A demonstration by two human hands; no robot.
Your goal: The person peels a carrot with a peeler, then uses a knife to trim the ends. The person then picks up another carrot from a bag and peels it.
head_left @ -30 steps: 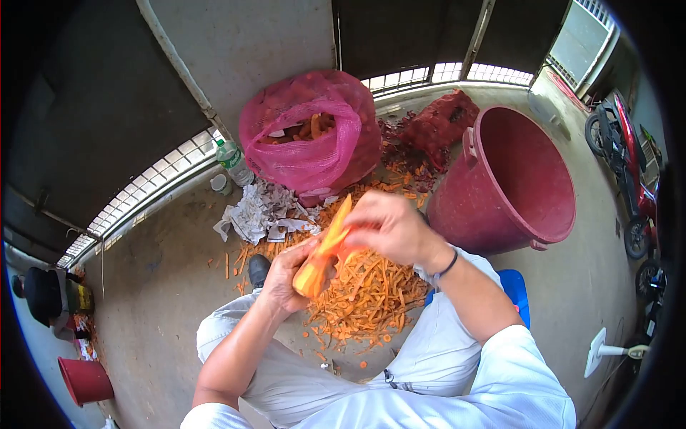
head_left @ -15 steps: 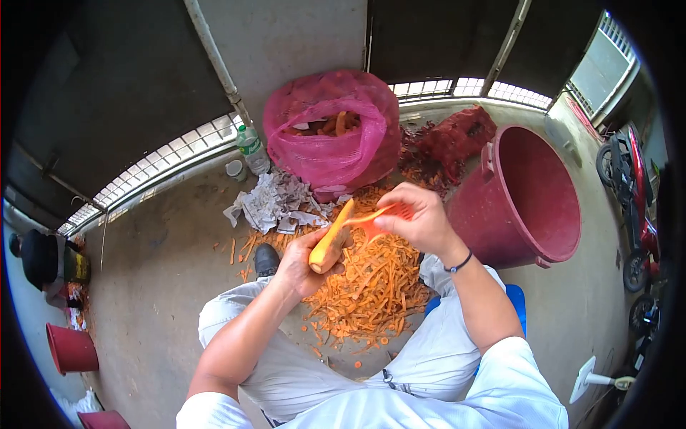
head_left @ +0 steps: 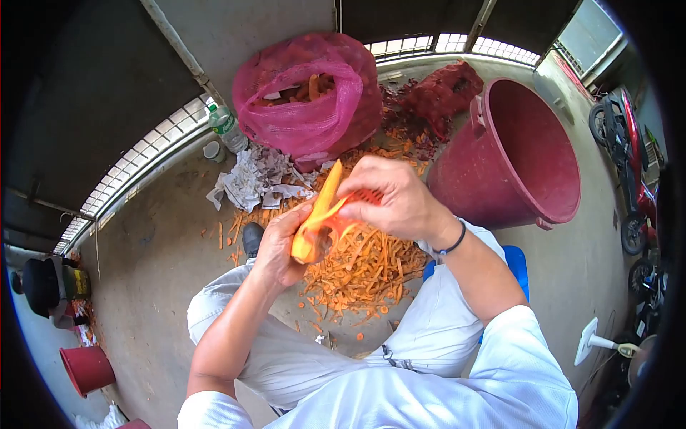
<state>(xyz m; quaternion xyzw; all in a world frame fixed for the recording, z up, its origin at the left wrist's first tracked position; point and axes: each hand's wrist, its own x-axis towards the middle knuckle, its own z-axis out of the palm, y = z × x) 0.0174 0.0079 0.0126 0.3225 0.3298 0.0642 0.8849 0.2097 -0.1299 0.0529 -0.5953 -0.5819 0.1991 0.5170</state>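
Note:
My left hand (head_left: 280,247) is wrapped round the thick end of a carrot (head_left: 326,196), whose narrow tip points up and away from me. In my right hand (head_left: 396,196) is an orange peeler (head_left: 348,212), its head lying against the carrot's side near the thick end. Part of the peeler's handle is hidden by my fingers. Below both hands a heap of carrot peelings (head_left: 364,275) covers the floor between my legs.
A pink mesh sack (head_left: 304,132) of carrots stands ahead, with crumpled paper (head_left: 251,179) and a plastic bottle (head_left: 227,129) beside it. A large dark-red bin (head_left: 468,175) tilts at the right, near a red net sack (head_left: 446,93). A red bucket (head_left: 87,368) is at the left.
The peeler has moved down along the carrot, from its upper side toward the thick end. The surroundings have shifted upward in view as my head tilted.

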